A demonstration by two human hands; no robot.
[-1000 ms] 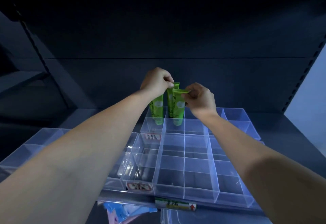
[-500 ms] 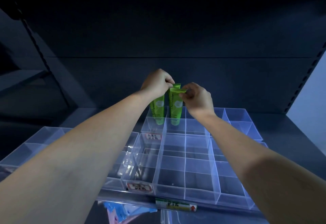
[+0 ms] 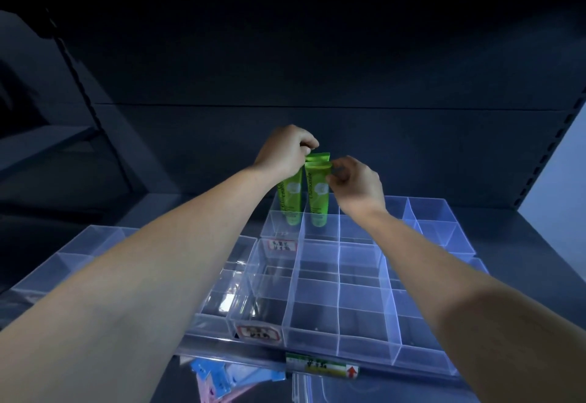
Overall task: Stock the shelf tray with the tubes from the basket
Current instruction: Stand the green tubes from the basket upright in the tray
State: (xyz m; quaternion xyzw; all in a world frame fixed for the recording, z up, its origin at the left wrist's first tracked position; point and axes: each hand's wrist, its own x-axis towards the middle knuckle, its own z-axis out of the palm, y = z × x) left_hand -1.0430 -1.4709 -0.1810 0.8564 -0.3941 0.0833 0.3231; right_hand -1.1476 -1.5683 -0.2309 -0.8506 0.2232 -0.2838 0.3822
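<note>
Green tubes point(image 3: 318, 195) upright in rear tray point(image 3: 338, 307) cells w/ left hand point(image 3: 285, 153) & right hand point(image 3: 358, 184) pinching tops.

The left tube point(image 3: 292, 195) and right tube point(image 3: 318, 195), both green, are standing upright, caps down, crimped ends up, side by side in neighbouring compartments near the back of the clear tray point(image 3: 339, 314).

Dim, bluish light is reaching the clear tray point(image 3: 317, 307) from the front, while the back of the shelf point(image 3: 317, 54) is lying in near-black shadow. Pale glare is streaking the tray's walls, the green tubes point(image 3: 318, 195) are showing crisp and bright, and the wide lens is bending and softening the picture's edges.
</note>
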